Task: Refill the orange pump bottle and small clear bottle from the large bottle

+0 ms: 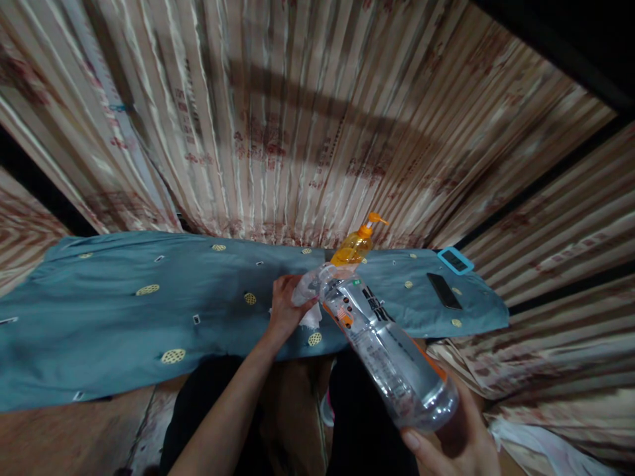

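Right hand (459,443) gripped the base of a clear plastic bottle (381,344), held tilted over the lap; left hand (286,305) was closed on its neck with a white cloth (311,317); wiping apparently underway, the body not yet reached; orange pump bottle (356,246) stood behind on the teal sheet (99,317).

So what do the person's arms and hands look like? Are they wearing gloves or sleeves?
No gloves and no sleeves in view. The left hand and its long forearm are bare up to the picture's edge. The right hand is bare too, without rings or a watch that I can see.
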The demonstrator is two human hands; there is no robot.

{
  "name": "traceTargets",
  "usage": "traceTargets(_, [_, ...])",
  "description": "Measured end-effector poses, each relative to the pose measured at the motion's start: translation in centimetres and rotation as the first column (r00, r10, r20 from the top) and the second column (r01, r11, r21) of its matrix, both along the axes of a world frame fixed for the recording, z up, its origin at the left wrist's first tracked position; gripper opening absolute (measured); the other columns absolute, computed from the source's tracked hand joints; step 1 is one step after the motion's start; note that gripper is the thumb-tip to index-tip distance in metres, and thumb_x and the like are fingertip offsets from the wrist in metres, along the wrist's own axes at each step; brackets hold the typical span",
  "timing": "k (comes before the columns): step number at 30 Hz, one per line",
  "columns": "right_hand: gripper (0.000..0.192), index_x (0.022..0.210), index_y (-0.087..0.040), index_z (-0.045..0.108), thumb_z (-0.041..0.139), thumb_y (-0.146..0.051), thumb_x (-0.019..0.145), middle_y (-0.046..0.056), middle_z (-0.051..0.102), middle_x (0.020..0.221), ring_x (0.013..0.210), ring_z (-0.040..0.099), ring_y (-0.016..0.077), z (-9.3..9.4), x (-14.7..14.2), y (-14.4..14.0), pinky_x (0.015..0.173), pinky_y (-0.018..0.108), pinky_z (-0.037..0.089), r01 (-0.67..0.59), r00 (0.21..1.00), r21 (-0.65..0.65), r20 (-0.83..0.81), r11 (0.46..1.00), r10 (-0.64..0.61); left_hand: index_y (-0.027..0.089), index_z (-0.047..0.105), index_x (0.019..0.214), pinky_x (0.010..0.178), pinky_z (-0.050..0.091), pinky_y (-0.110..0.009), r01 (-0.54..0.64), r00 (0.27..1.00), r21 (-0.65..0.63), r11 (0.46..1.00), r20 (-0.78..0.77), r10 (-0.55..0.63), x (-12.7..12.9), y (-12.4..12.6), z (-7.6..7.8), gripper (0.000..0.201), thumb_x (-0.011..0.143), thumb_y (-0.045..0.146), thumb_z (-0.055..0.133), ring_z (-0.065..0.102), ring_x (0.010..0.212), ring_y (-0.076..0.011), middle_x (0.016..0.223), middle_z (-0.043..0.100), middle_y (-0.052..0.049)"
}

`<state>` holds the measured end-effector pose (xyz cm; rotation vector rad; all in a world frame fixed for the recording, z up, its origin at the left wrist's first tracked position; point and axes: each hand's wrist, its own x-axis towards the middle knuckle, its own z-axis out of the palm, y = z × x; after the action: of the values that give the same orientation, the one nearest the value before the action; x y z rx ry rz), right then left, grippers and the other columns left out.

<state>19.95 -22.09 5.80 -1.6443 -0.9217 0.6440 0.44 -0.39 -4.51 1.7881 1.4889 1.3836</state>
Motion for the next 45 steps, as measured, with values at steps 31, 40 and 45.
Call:
traceTargets(31, [0.086,0.126,-0.024,0.048,0.083,-0.060,0.056,0.010,0.068,0.126,0.114,0.067,0.0279,0.3,0.0,-0.1,0.087,0.031,0.059,0.004,1.000,-0.037,0.007,0.999,-0.003,0.023,0.066,0.111,0.099,0.050,-0.046,0.005,1.000,0.010,1.000,-0.003,-0.005,0.0,-0.2,0.3,0.043,0.072,0.031,0.081,0.056,0.110,-0.0276,0.113,0.062,-0.007])
traceTargets(40, [0.084,0.130,-0.022,0.046,0.079,-0.060,0.063,0.013,0.065,0.129,0.115,0.067,0.0283,-0.1,0.4,-0.2,0.089,0.032,0.058,-0.045,0.994,-0.023,0.094,0.999,0.047,0.024,0.066,0.111,0.098,0.051,-0.045,-0.003,1.000,0.023,1.000,-0.019,0.003,0.0,-0.1,0.1,0.042,0.072,0.030,0.080,0.057,0.109,-0.0272,0.112,0.062,-0.006])
traceTargets(45, [0.079,0.128,-0.026,0.047,0.080,-0.059,0.063,0.008,0.068,0.125,0.112,0.068,0.0274,0.1,0.2,-0.2,0.087,0.032,0.059,-0.033,0.996,-0.024,0.082,0.999,0.035,0.024,0.066,0.112,0.098,0.050,-0.046,-0.003,1.000,0.027,1.000,-0.011,0.004,0.0,-0.1,0.1,0.043,0.072,0.031,0.081,0.057,0.110,-0.0276,0.112,0.063,-0.006])
